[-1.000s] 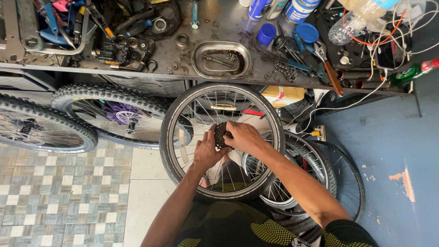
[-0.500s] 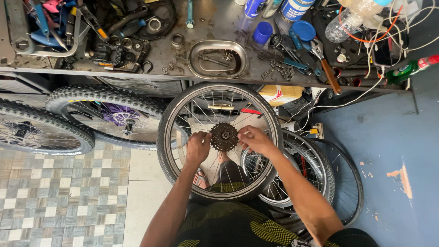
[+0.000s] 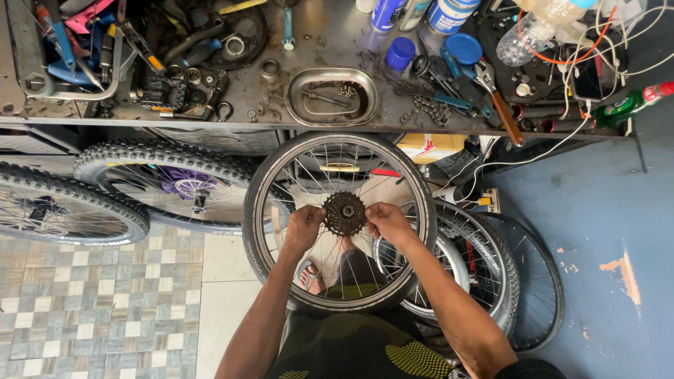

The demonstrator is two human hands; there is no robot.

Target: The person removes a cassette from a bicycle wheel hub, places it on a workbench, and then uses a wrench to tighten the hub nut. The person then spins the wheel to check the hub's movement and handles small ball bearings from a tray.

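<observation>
Rusty cog cluster, hands hiding edges

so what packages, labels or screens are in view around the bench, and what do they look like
Cardboard box: under the bench, behind the wheel, tan with a white and red label.
Green bottle: lying at the bench's right end, red cap, green label.
Cans: top edge of the bench, blue and white labels.
Clear plastic bottle: lying top right on the bench, label not seen.
No screens in view.

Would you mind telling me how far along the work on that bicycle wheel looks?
The sprocket cluster already sits at the hub of the wheel. The left hand and right hand grip it from both sides. Whether it is tight cannot be told; the wheel is not on any bike.
</observation>
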